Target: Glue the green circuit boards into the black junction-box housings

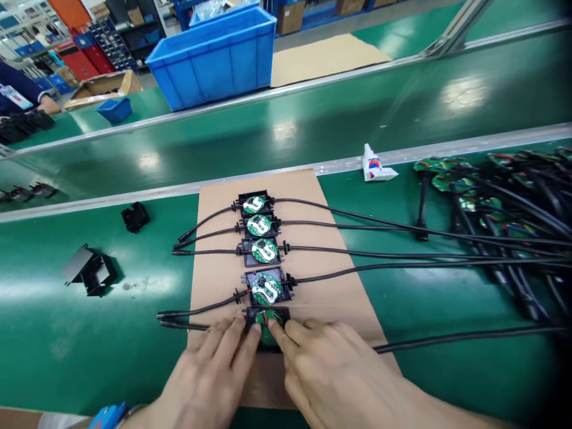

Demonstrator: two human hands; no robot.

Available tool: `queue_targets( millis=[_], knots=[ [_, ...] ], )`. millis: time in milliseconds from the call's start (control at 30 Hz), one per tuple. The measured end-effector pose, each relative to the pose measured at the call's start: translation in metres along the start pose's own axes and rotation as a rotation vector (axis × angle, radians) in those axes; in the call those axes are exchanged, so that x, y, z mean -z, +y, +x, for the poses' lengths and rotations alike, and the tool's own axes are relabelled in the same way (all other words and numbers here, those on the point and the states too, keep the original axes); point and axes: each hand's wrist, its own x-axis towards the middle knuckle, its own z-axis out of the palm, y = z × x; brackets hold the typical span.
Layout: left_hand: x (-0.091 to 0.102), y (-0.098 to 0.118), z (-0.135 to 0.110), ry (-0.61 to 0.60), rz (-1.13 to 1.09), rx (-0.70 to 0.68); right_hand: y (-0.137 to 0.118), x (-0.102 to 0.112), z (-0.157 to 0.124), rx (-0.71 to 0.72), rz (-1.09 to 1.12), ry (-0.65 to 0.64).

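Note:
Nearest me on the cardboard sheet is a round green circuit board in a shallow black plastic case. My left hand grips it from the left, thumb on the board and fingers over the short cable. From the right, my right hand presses a fingertip onto the board by a red wire and covers part of the long cable. Beyond, a row of similar cases holds circuit boards with white paste, such as this board. Black cables leave both sides of each case.
At the right lies a heap of cabled boards. A white tube lies near the metal rail. Black plastic parts sit at left. A blue crate stands across the channel; another person's hand shows far left.

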Motion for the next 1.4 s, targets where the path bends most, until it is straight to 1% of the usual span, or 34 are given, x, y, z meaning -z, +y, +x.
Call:
queue_targets(
  millis=[100, 167, 233, 300, 400, 433, 500, 567, 600, 700, 767, 833, 900, 1000, 1067, 1167, 1233, 1333, 1400],
  knots=[
    [-0.004, 0.012, -0.007, 0.002, 0.032, -0.027, -0.001, 0.002, 0.001, -0.014, -0.001, 0.011],
    [-0.005, 0.014, -0.006, 0.016, 0.002, -0.012, 0.000, 0.005, 0.003, -0.035, 0.030, -0.022],
    [-0.002, 0.011, -0.001, 0.017, -0.090, 0.015, 0.003, 0.009, 0.005, -0.065, 0.083, -0.087],
    [0.004, 0.004, 0.006, 0.010, -0.195, 0.039, 0.008, 0.014, 0.005, -0.078, 0.155, -0.145],
    [0.015, -0.004, 0.014, 0.028, -0.289, 0.074, 0.014, 0.021, -0.001, -0.074, 0.277, -0.157],
    [0.016, -0.005, 0.015, 0.032, -0.318, 0.055, 0.016, 0.022, -0.003, -0.087, 0.313, -0.155],
    [0.013, -0.007, 0.018, 0.001, -0.390, -0.055, 0.017, 0.023, -0.007, -0.137, 0.358, -0.163],
    [0.005, -0.008, 0.020, -0.015, -0.437, -0.189, 0.017, 0.023, -0.009, -0.182, 0.370, -0.181],
    [0.000, -0.008, 0.019, -0.005, -0.439, -0.229, 0.016, 0.023, -0.010, -0.195, 0.362, -0.183],
    [-0.013, -0.009, 0.017, 0.038, -0.410, -0.246, 0.018, 0.024, -0.010, -0.209, 0.324, -0.193],
    [-0.016, -0.009, 0.015, 0.030, -0.403, -0.238, 0.020, 0.023, -0.010, -0.192, 0.338, -0.210],
    [-0.015, -0.009, 0.014, 0.001, -0.423, -0.241, 0.023, 0.020, -0.012, -0.130, 0.373, -0.177],
    [-0.014, -0.010, 0.015, -0.014, -0.457, -0.236, 0.024, 0.012, -0.013, -0.037, 0.358, -0.047],
    [-0.011, -0.012, 0.017, -0.018, -0.482, -0.238, 0.027, -0.004, -0.013, 0.056, 0.225, 0.188],
    [-0.009, -0.013, 0.018, -0.021, -0.480, -0.238, 0.030, -0.012, -0.011, 0.064, 0.145, 0.249],
    [-0.006, -0.011, 0.019, -0.045, -0.474, -0.203, 0.033, -0.016, -0.010, 0.094, 0.068, 0.240],
    [-0.003, -0.008, 0.020, -0.071, -0.458, -0.188, 0.033, -0.014, -0.009, 0.140, 0.021, 0.202],
    [0.001, 0.000, 0.025, -0.074, -0.397, -0.163, 0.030, -0.009, -0.007, 0.178, -0.031, 0.066],
    [0.002, 0.005, 0.028, -0.082, -0.365, -0.122, 0.028, -0.006, -0.004, 0.178, -0.061, -0.018]
  ],
)
